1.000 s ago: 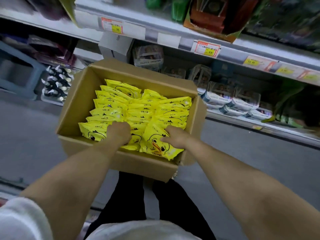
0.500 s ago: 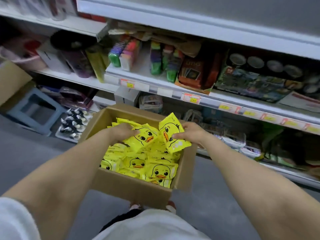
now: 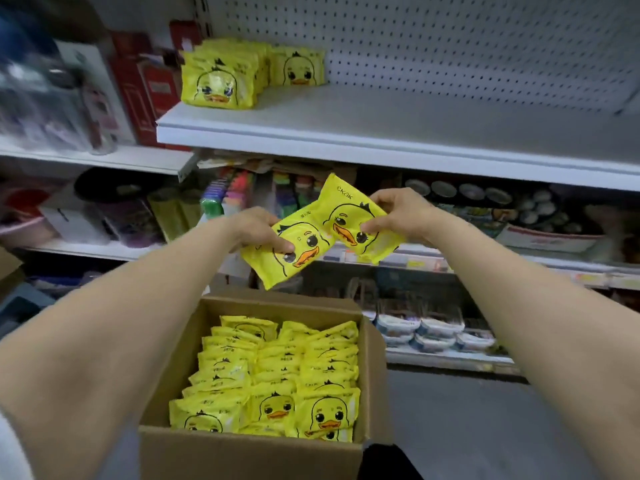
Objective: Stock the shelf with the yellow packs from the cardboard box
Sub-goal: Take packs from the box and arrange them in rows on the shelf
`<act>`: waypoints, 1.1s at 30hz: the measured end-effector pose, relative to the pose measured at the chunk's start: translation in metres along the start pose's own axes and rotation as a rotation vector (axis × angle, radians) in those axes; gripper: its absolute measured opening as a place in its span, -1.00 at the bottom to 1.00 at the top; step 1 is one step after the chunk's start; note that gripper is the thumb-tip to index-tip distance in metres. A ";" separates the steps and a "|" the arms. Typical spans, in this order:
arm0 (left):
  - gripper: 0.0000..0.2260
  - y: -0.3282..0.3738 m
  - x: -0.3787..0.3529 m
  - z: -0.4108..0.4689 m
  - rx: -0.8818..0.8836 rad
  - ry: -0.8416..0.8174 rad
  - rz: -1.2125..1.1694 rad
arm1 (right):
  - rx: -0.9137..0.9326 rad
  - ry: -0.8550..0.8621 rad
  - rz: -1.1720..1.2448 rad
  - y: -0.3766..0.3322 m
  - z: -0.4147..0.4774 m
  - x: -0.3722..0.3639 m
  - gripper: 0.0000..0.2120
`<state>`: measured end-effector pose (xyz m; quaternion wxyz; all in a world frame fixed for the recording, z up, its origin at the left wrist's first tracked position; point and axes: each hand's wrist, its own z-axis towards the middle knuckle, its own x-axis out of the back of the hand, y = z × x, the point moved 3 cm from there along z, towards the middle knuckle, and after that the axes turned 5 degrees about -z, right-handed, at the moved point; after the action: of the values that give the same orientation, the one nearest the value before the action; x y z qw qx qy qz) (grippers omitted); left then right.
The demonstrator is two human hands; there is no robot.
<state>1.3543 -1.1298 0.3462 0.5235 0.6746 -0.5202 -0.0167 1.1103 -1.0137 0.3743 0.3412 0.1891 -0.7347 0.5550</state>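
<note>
Yellow duck-face packs are filling both hands, raised above the cardboard box (image 3: 242,455).

- Left hand (image 3: 258,226) is gripping the left-hand pack (image 3: 287,251) at its upper left edge. The thumb is lying across the printed front and the fingers are curling behind.
- Right hand (image 3: 398,211) is pinching the right-hand pack (image 3: 353,220) at its upper right side, thumb pressing on the front.
- These two packs are meeting at their inner edges, and I cannot tell which is lying in front. The right-hand pack is sitting higher, and both are tilting.
- Both are hanging in the air below the front edge of the white shelf (image 3: 381,133), touching no shelf.
- Shelved packs (image 3: 221,77) are standing at the left end of the white shelf, duck faces outward. A second group (image 3: 298,65) is sitting just beside them, further back against the pegboard (image 3: 450,46).
- Boxed packs (image 3: 277,375) are standing on edge in close rows inside the cardboard box. The nearest ones are showing their duck faces.
- The box is sitting low between the two forearms, with its right flap folding outward.
- Red cartons (image 3: 145,88) are standing to the left of the shelved packs.
- Goods on the lower shelves are blurring too much to name.
</note>
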 end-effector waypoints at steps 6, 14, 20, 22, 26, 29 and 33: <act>-0.75 0.061 0.060 0.010 -0.137 0.081 0.223 | 0.118 0.079 -0.108 -0.051 0.023 0.062 -0.62; -0.68 0.127 0.123 0.043 -0.255 0.243 0.398 | 0.190 0.139 -0.209 -0.084 0.076 0.131 -0.65; -0.39 0.166 0.167 0.092 -0.220 0.380 0.417 | 0.262 0.211 -0.316 -0.099 0.130 0.173 -0.60; -0.27 0.175 0.175 0.113 -0.192 0.382 0.448 | 0.281 0.230 -0.362 -0.098 0.150 0.181 -0.59; -0.28 0.190 0.181 0.160 -0.163 0.351 0.666 | 0.294 0.144 -0.447 -0.087 0.191 0.186 -0.69; -0.38 0.196 0.187 0.194 -0.184 0.344 0.724 | 0.310 0.110 -0.424 -0.078 0.219 0.187 -0.73; -0.46 0.203 0.200 0.232 -0.230 0.374 0.735 | 0.347 0.098 -0.348 -0.071 0.254 0.185 -0.73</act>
<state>1.1754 -1.4158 0.4931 0.6518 0.3729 -0.6169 0.2356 0.9544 -1.2574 0.5167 0.4293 0.3416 -0.5672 0.6143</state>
